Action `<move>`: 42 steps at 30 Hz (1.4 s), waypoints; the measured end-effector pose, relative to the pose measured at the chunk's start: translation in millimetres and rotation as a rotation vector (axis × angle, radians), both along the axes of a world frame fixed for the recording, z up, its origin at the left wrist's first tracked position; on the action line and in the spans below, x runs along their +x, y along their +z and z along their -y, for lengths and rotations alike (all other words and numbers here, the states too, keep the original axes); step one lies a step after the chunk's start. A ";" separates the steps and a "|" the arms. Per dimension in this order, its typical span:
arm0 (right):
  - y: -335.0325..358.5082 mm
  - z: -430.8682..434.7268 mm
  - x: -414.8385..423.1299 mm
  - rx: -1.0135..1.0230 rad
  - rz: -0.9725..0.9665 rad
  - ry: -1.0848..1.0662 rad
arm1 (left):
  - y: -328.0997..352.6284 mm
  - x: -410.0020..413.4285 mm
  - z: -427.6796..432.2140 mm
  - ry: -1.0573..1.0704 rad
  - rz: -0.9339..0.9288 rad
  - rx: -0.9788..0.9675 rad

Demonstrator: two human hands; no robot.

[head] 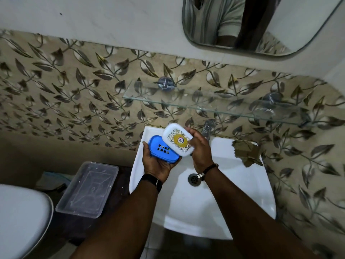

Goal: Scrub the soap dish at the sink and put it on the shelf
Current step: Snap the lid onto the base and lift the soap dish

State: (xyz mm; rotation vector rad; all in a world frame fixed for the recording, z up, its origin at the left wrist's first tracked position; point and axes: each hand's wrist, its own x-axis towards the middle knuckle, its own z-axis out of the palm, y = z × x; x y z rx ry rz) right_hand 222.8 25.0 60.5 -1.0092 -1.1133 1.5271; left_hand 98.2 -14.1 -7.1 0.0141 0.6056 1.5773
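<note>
Now both hands are over the sink (214,202): the left hand (158,163) cradles the blue soap dish (160,148), slots up, fingers curled beneath it, while the right hand (200,148) grips the white lid (177,140), overlapping the dish's edge. Glass shelf (205,101) is mounted above the tap (208,128).

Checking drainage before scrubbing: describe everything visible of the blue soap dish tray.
The blue soap dish tray is oval, smooth plastic, with a raised rim and two rows of dark rectangular slots. It lies tilted in the left hand, over the left rim of the sink; the white lid overlaps its right end.
</note>
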 end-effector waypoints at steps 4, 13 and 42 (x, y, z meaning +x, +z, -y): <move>3.0 1.1 6.6 0.135 0.487 0.090 | 9.3 13.8 6.1 -0.090 -0.004 0.020; -8.1 24.4 23.5 0.624 1.010 0.247 | 24.4 17.6 19.7 -0.171 -0.071 0.031; -0.6 37.0 26.4 0.630 1.085 0.247 | 38.8 13.7 27.8 -0.366 -0.094 0.133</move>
